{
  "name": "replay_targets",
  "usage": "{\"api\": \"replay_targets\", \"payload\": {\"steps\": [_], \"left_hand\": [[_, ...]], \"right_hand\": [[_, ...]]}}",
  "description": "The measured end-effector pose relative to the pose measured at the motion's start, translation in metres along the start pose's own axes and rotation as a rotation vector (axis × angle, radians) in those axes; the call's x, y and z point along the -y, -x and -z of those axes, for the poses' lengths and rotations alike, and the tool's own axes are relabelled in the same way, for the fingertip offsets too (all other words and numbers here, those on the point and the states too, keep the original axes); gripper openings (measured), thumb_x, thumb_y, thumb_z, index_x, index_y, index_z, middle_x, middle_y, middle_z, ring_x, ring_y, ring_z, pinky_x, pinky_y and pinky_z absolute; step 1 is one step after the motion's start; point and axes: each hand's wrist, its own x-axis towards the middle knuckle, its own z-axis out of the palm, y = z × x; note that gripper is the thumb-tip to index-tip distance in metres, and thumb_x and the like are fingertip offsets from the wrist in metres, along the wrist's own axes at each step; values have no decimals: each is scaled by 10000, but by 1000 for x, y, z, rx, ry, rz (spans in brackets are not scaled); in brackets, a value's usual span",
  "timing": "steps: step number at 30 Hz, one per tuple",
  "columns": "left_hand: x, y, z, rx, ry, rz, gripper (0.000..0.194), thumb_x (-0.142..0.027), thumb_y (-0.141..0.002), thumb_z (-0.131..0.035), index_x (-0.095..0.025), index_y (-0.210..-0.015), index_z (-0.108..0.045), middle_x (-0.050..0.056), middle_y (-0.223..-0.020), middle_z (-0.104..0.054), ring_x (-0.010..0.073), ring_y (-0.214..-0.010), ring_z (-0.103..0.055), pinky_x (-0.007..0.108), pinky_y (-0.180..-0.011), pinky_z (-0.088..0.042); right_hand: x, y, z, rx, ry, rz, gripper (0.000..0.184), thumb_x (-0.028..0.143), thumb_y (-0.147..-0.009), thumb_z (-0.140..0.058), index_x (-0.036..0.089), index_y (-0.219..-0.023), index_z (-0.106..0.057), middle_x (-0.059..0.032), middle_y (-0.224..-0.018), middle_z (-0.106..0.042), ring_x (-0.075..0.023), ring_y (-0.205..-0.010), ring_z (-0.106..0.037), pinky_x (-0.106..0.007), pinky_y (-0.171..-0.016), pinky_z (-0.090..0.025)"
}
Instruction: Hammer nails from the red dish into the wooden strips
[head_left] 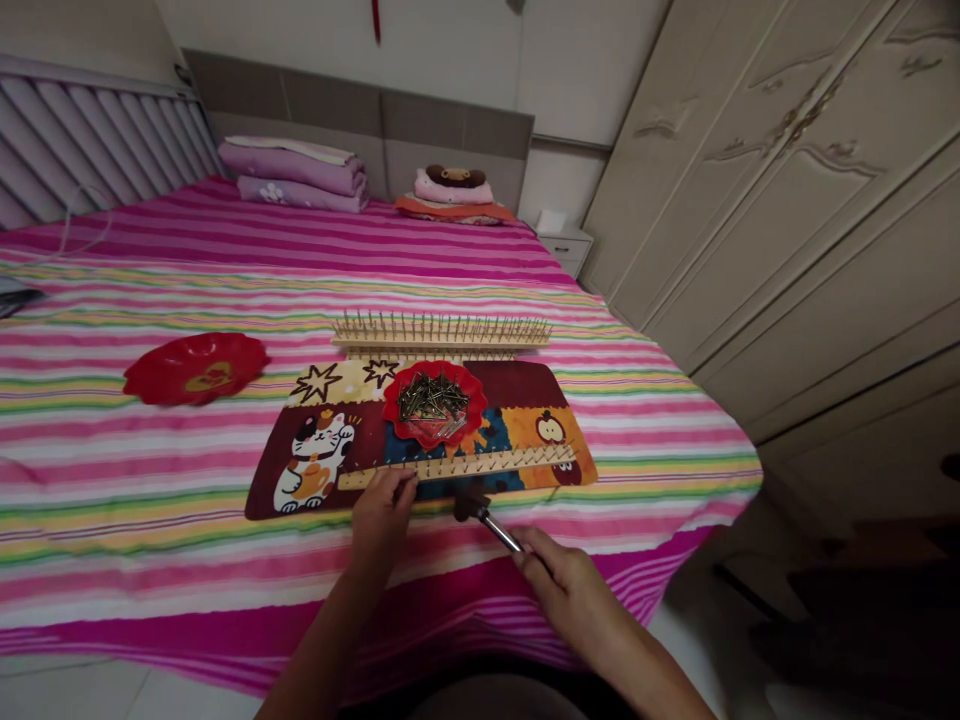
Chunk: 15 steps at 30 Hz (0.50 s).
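A wooden strip (465,464) studded with a row of nails lies across the near edge of a cartoon-cat mat (315,450). My left hand (384,512) pinches at the strip's left part, fingers closed near a nail. A small hammer (480,512) is gripped by my right hand (559,575), its dark head resting just below the strip's middle. Behind the strip, a red dish (431,402) on the mat holds a pile of loose nails. Further back lie more nailed wooden strips (442,335).
An empty red dish (196,368) sits to the left on the striped bedspread (150,470). Folded bedding (296,172) and a plush toy (454,178) are at the headboard. A cream wardrobe (787,180) stands on the right, with floor beyond the bed's edge.
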Motion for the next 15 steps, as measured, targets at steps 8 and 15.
{"api": "replay_targets", "payload": {"steps": [8,15], "left_hand": [[-31,-14,26,-96,-158,-100,226,-365,-785,-473,-207,-811,-632,33,-792,-647,149,-714,-583,242,-675,-438],[-67,-92,1,272,-436,-29,145,-271,-707,-499,-217,-689,-632,46,-722,-663,185,-682,-594,259,-602,-404]], "right_hand": [[-85,26,-3,-76,-85,-245,304,369,-806,-400,177,-900,-616,2,-629,-560,-155,-564,-506,-250,-546,-404],[-93,27,-6,-106,-197,-275,235,360,-812,-412,203,-803,-586,64,-537,-398,-107,-476,-378,-206,-458,-333]]}}
